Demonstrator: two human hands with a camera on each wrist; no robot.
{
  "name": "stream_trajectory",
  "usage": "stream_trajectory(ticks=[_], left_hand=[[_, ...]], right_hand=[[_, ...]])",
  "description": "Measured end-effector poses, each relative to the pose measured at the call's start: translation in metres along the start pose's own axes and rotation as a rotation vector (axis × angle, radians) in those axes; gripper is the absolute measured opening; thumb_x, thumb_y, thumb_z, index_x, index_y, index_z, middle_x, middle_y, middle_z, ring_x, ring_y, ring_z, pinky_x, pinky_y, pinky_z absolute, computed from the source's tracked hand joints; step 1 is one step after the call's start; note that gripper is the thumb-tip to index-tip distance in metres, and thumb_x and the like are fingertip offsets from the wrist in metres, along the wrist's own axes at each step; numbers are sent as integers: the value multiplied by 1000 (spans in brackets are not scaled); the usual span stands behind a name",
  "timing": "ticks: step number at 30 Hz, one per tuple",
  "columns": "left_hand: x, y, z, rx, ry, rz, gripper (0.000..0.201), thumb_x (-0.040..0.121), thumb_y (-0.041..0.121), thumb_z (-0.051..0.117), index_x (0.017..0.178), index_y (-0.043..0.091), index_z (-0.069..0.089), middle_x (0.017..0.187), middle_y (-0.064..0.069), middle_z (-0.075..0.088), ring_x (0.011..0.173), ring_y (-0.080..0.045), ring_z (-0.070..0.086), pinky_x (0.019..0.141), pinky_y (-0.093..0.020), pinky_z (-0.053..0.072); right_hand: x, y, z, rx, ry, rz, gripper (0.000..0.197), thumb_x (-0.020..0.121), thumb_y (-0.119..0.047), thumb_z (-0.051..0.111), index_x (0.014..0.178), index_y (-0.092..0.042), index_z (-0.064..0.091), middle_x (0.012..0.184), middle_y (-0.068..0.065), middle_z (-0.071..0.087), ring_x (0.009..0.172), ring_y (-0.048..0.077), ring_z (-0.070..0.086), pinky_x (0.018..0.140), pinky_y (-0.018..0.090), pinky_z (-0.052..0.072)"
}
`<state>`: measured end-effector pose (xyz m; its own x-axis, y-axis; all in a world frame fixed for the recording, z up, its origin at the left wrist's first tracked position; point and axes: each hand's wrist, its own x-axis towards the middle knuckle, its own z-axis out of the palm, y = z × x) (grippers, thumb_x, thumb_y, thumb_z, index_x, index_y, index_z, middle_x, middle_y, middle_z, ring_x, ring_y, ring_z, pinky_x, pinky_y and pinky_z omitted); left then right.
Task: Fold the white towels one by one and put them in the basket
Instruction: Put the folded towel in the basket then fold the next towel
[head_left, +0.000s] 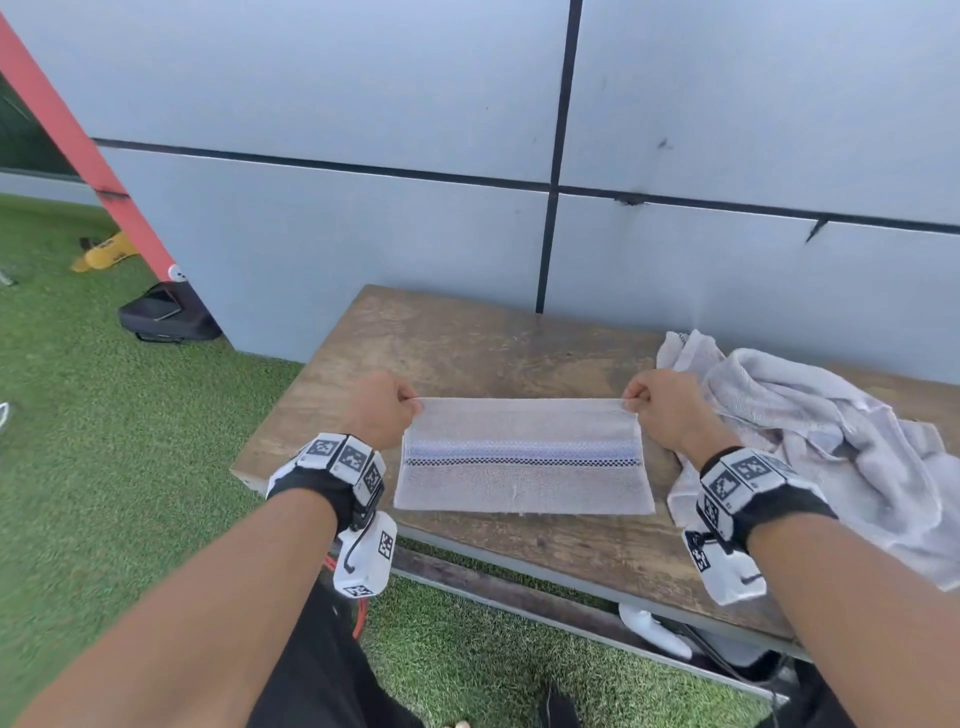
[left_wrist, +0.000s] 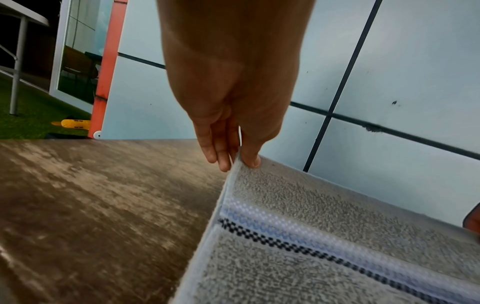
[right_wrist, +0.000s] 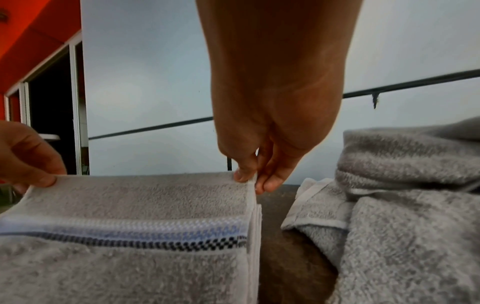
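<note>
A folded white towel (head_left: 522, 457) with a blue and black chequered band hangs over the wooden table (head_left: 467, 348), its lower edge near the table's front. My left hand (head_left: 387, 408) pinches its upper left corner between thumb and fingers (left_wrist: 221, 156). My right hand (head_left: 657, 405) pinches the upper right corner, fingers (right_wrist: 270, 181) curled on the hem. The towel (right_wrist: 124, 216) shows several stacked layers at its right edge. A crumpled heap of white towels (head_left: 831, 436) lies to the right of my right hand. No basket is in view.
A grey panelled wall (head_left: 363, 104) stands right behind the table. Green artificial turf (head_left: 104, 415) spreads to the left, with a black bag (head_left: 166, 314) and a yellow object (head_left: 106, 252) by a red post (head_left: 78, 140). Below the table's front edge are white items (head_left: 654, 631).
</note>
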<state>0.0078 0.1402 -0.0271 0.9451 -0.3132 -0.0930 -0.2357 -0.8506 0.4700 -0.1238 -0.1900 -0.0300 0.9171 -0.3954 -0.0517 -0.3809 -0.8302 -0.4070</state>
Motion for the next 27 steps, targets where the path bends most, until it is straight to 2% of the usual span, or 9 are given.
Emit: stream_trajectory(ticks=[2,4,6,8,11,13,17,21,27], left_hand=[[10,-2,7,-6,-2,-15,16,92,16,67,80,8,74,69,-3,65,65,-16,57,54,-24,37],[17,-3,13,-4,-10,-20,17,90,13,68,73,13,71,67,0,65,61,-15,58,51,-22,38],[21,-4,19,12,-18,-29,12,89,12,69,78,15,74,73,0,69,66,-15,61,58,-24,43],[23,-7,25,25,-28,-47,10,90,13,69,82,18,72,80,0,70,75,-15,62,64,-27,45],[26,-10,30,13,-41,-60,2,90,19,70,91,20,69,91,2,70,88,-18,64,75,-31,50],[30,-11,32,20,-63,-64,12,90,19,70,102,17,71,98,2,71,93,-20,66,82,-36,55],[28,-2,33,134,-55,-77,7,90,21,71,88,15,73,85,-5,72,84,-23,68,74,-36,58],[14,7,36,204,-9,-90,7,92,20,70,91,14,71,90,-6,71,87,-27,68,70,-36,54],[-11,6,38,297,-8,-97,12,91,24,70,94,13,66,92,-4,66,85,-25,64,70,-39,53]], right_hand=[[6,-1,6,-12,5,0,17,88,-2,64,78,-14,71,75,0,66,80,24,64,72,31,50],[10,1,14,-16,-10,28,20,89,0,61,77,-14,69,80,1,68,76,21,63,63,27,44],[13,4,23,-10,-18,47,23,88,-1,61,74,-17,68,84,3,68,74,20,61,62,27,45],[15,8,33,9,-16,63,24,89,-2,61,72,-20,65,88,4,65,76,20,59,67,31,46],[16,11,40,15,22,51,8,93,-9,62,89,-14,68,94,4,56,81,20,51,74,30,40],[18,14,43,-11,31,31,9,95,-11,62,95,-10,71,95,6,56,82,21,49,76,31,41],[16,19,48,-35,58,16,17,95,-10,61,84,-6,74,88,9,57,76,25,53,68,31,39],[4,17,53,-88,58,3,24,95,-5,56,76,-4,69,84,8,52,74,31,56,68,35,44],[-29,9,49,-114,28,19,18,95,-2,51,82,-6,63,88,7,52,83,31,55,74,43,51]])
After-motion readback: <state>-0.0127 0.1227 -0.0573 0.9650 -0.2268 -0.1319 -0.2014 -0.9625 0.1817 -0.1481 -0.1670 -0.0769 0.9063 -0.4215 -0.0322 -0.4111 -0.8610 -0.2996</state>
